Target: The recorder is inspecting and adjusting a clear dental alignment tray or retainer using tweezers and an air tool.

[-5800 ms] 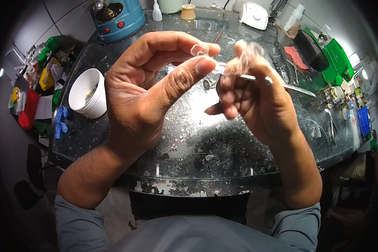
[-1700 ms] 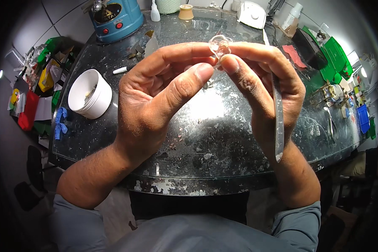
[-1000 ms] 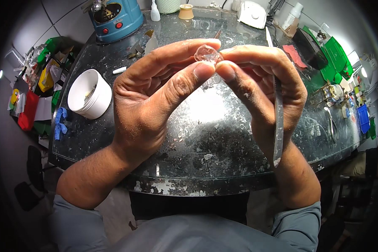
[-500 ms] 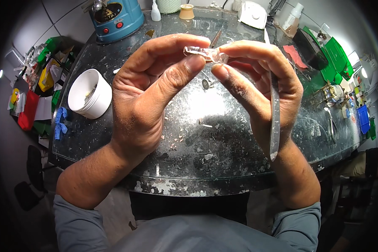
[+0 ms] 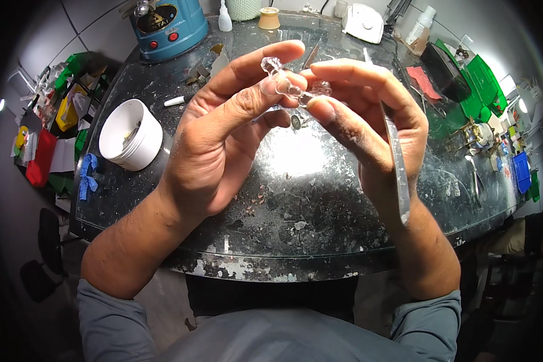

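Note:
A clear plastic dental aligner (image 5: pixel 291 92) is held up over the middle of the bench, its tooth-shaped hollows showing. My left hand (image 5: pixel 208 139) pinches one side of it between thumb and fingers, the index finger stretched out above. My right hand (image 5: pixel 377 114) pinches the other side with thumb and index finger. A slim metal scalpel handle with ruler marks (image 5: pixel 398 166) is also tucked in my right hand, running down across the palm past the wrist; its thin end sticks out above the fingers. Parts of the aligner are hidden behind my fingertips.
On the dark, dust-flecked bench (image 5: pixel 283 232) stand a white tub (image 5: pixel 130 136) at left and a blue machine (image 5: pixel 170 30) behind. A small round disc (image 5: pixel 295 122) lies below my hands. Green boxes (image 5: pixel 485 87) and tools crowd the right; a blue strip (image 5: pixel 87 178) lies left.
The aligner has been turned so that its curved arch faces me more. My left hand has tilted and its fingers have spread; the scalpel has shifted slightly with my right hand.

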`<state>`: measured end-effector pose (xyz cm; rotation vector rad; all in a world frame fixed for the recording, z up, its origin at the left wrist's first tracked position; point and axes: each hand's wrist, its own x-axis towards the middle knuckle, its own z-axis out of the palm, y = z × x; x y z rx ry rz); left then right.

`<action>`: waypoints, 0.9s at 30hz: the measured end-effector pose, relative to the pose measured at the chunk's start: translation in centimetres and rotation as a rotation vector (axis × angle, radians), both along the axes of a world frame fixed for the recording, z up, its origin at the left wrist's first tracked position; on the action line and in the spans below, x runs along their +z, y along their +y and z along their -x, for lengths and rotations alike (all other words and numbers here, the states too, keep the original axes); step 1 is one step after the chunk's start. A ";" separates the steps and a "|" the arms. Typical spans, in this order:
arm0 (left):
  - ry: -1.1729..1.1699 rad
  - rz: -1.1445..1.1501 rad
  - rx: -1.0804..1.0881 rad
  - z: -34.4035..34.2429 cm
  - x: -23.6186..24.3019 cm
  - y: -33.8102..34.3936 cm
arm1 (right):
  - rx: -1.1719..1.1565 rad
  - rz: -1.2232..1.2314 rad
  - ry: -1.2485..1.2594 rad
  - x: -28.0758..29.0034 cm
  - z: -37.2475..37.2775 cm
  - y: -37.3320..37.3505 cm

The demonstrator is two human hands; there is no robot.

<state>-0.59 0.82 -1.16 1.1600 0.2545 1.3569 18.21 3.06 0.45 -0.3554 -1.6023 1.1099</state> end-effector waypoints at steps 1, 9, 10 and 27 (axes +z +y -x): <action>0.001 -0.001 0.001 -0.2 0.1 -0.2 | 0.001 -0.001 0.001 -0.2 0.0 0.3; 0.184 0.114 0.326 -0.5 0.6 -1.0 | -0.131 -0.313 -0.099 -0.6 -0.2 0.9; 0.203 0.114 0.342 -0.6 0.6 -1.0 | -0.145 -0.338 -0.125 -0.6 -0.3 1.0; 0.195 0.142 0.362 -0.7 0.4 -0.7 | -0.146 -0.236 -0.035 -0.6 -0.2 0.9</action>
